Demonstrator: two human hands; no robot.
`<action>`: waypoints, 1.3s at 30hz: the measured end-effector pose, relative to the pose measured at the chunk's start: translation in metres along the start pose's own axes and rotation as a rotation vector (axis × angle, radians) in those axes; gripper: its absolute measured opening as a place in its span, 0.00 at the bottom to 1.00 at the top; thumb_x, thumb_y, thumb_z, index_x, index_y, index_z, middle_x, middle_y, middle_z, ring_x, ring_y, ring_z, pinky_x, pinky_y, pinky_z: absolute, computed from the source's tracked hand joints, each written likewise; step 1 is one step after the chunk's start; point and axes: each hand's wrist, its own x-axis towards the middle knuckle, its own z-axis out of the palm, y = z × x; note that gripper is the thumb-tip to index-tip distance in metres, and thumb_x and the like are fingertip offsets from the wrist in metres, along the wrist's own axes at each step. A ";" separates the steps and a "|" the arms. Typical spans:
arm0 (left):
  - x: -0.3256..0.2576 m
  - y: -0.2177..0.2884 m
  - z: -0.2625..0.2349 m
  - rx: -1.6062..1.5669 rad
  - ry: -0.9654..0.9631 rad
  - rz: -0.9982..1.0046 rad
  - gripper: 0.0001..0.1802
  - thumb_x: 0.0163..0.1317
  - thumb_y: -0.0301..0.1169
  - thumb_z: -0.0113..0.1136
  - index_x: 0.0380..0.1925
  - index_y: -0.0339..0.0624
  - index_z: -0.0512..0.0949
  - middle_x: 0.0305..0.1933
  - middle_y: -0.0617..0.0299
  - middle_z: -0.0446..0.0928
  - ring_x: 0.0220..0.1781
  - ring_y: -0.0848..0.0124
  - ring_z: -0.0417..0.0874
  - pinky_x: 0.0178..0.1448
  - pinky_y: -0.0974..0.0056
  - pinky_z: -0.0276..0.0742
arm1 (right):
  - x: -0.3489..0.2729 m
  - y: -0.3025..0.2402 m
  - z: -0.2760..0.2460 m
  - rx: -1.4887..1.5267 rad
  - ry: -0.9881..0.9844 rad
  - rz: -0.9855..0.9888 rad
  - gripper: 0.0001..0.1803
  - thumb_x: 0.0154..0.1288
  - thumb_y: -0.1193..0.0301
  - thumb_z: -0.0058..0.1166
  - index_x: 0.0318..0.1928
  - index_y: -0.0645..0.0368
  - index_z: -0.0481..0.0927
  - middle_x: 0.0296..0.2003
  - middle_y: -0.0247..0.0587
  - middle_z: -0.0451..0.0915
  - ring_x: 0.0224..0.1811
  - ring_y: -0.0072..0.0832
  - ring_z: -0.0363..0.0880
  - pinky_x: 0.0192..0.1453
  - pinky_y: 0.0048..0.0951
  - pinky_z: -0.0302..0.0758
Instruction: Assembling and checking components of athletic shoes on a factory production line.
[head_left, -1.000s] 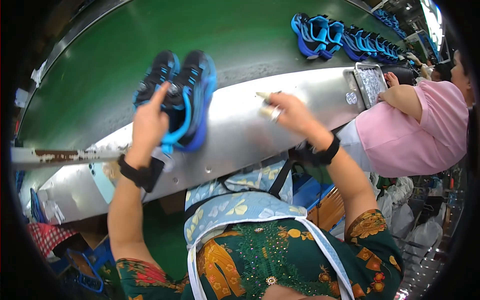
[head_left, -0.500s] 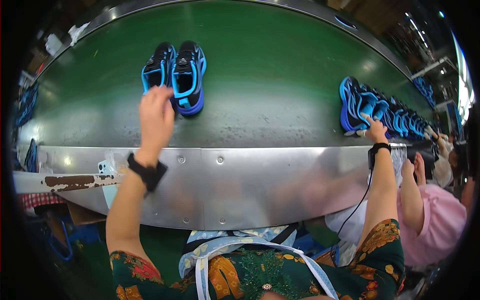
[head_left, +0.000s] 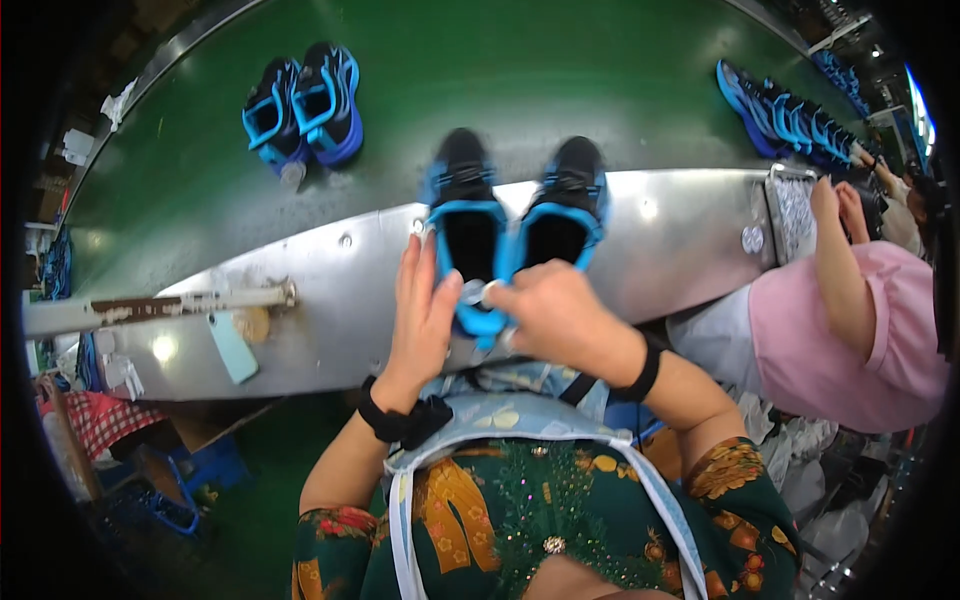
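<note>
A pair of black and bright blue shoes stands heels toward me on the metal ledge [head_left: 680, 250], its left shoe [head_left: 462, 215] beside its right shoe [head_left: 565, 205]. My left hand [head_left: 420, 310] lies along the outer side of the left shoe, thumb at its heel rim. My right hand [head_left: 555, 315] is closed over the heels of both shoes. A small pale round piece shows between my thumb and fingers at the heels; what it is cannot be told.
Another blue pair [head_left: 305, 105] sits on the green belt [head_left: 500, 70] at upper left. A row of several blue shoes [head_left: 790, 120] lies at upper right. A co-worker in pink [head_left: 830, 340] reaches over a metal tray [head_left: 795, 215]. A light blue card [head_left: 232, 347] lies on the ledge.
My left hand left the pair on the belt and came back. My right hand drew in from the row at right. Both hands now hold a different pair at the ledge.
</note>
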 end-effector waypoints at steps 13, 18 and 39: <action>-0.068 0.061 -0.033 -0.018 -0.204 0.228 0.11 0.48 0.16 0.49 0.29 0.40 0.78 0.34 0.55 0.77 0.38 0.57 0.77 0.46 0.58 0.69 | -0.016 0.038 -0.043 0.438 -0.168 0.100 0.37 0.46 0.74 0.67 0.62 0.41 0.75 0.34 0.39 0.71 0.36 0.32 0.74 0.39 0.33 0.71; -0.065 0.045 -0.014 0.083 -0.237 0.322 0.07 0.47 0.17 0.50 0.22 0.42 0.73 0.26 0.57 0.72 0.31 0.55 0.74 0.37 0.57 0.63 | 0.022 0.007 -0.027 0.249 -0.246 -0.190 0.33 0.43 0.80 0.60 0.55 0.48 0.74 0.37 0.46 0.70 0.39 0.48 0.74 0.40 0.43 0.72; -0.050 0.059 -0.029 -0.771 -0.421 -0.622 0.13 0.71 0.36 0.52 0.41 0.38 0.78 0.32 0.61 0.83 0.28 0.84 0.78 0.25 0.77 0.58 | -0.026 -0.015 0.007 0.079 0.142 -0.037 0.17 0.55 0.66 0.65 0.45 0.56 0.82 0.24 0.42 0.76 0.31 0.44 0.78 0.37 0.42 0.75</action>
